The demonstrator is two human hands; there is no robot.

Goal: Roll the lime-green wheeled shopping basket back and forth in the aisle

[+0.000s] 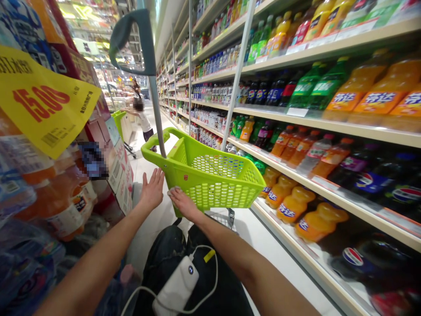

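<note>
A lime-green shopping basket cart (217,186) with slotted sides stands right before my knees, its grey pull handle (133,44) upright. My left hand (153,189) is open with fingers stretched out, close to the cart's near left corner; whether it touches the plastic I cannot tell. Against the lower near wall of the basket, my right hand (183,204) presses a small whitish cloth (171,191) under its fingertips. A white power bank (176,285) with a cable rests on my lap.
Drink shelves (329,116) full of bottles run along the right. Stacked bottles and cartons (115,180) crowd the left, under a yellow price sign (46,101). Farther down the aisle, a person (143,120) stands by another green cart (119,120).
</note>
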